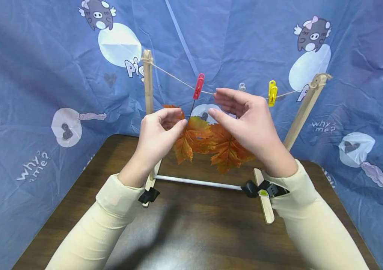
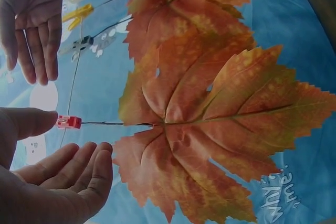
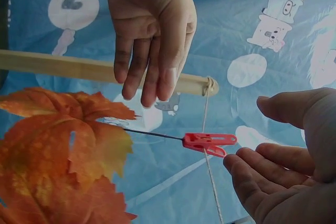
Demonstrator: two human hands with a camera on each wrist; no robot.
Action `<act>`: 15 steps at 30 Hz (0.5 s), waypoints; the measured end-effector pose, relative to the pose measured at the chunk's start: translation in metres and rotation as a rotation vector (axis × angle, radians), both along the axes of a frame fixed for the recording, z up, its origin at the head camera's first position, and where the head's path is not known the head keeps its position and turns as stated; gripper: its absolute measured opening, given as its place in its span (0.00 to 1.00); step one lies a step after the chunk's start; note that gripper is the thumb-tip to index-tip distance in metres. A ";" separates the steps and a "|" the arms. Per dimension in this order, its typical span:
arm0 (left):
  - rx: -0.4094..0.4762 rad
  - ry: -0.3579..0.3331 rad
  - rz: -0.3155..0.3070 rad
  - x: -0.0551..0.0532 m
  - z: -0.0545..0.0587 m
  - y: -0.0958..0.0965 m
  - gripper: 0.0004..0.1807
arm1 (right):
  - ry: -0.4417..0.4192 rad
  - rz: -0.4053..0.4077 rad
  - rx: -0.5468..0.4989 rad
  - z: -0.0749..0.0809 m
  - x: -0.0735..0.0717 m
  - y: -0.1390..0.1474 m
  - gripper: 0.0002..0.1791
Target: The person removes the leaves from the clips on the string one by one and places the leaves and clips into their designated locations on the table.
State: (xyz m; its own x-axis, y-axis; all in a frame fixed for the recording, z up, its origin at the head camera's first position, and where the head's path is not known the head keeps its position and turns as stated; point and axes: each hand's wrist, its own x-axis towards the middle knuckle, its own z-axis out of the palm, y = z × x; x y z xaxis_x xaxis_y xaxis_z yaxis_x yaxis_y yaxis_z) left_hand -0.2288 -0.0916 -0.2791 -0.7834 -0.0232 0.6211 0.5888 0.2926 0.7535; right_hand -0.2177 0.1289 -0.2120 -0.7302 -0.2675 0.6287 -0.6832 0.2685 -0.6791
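Observation:
A red clothespin clips the dark stem of an orange-green maple leaf to a string. Just left of that stem is my left hand; in the left wrist view its thumb and fingers are apart with nothing between them. My right hand is raised right of the red clothespin, its thumb spread from loosely bent fingers, holding nothing. Another orange maple leaf hangs beside the first, partly hidden by the right hand. Its stem runs to a clear clothespin.
A yellow clothespin sits farther right on the string. Wooden posts stand at both ends, joined low down by a white rod above the brown table. Behind hangs a blue printed cloth.

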 end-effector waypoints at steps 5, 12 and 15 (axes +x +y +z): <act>-0.015 -0.003 0.012 -0.004 0.006 0.001 0.13 | -0.008 0.000 0.010 0.012 -0.005 -0.001 0.24; -0.045 -0.017 0.025 -0.011 0.013 0.001 0.14 | -0.014 -0.013 0.058 0.027 -0.008 -0.004 0.24; -0.053 -0.026 0.035 -0.015 0.015 0.001 0.14 | -0.010 -0.028 0.089 0.033 -0.011 -0.006 0.24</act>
